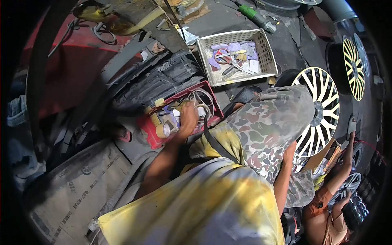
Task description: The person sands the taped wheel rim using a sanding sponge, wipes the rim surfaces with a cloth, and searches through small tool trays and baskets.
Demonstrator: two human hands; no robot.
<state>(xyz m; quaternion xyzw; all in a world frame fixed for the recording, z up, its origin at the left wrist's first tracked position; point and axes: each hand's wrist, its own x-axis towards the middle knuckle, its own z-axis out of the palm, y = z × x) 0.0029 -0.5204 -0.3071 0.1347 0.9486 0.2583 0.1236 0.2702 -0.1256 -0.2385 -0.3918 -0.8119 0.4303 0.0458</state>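
My left hand reaches down into a red toolbox with its lid open. Its fingers point in among a coiled pale cable, purple and tan scraps and a roll of tape; what they touch is hidden. My right hand is by my camouflage-covered knee, beside a black wheel rim with pale yellow spokes. The fingers of that hand are out of sight behind the trouser leg.
A white plastic basket holds red-handled scissors and purple pieces. Behind it lies a green angle grinder. More rims stand at right. Another person is at lower right. A printed cardboard sheet lies at lower left.
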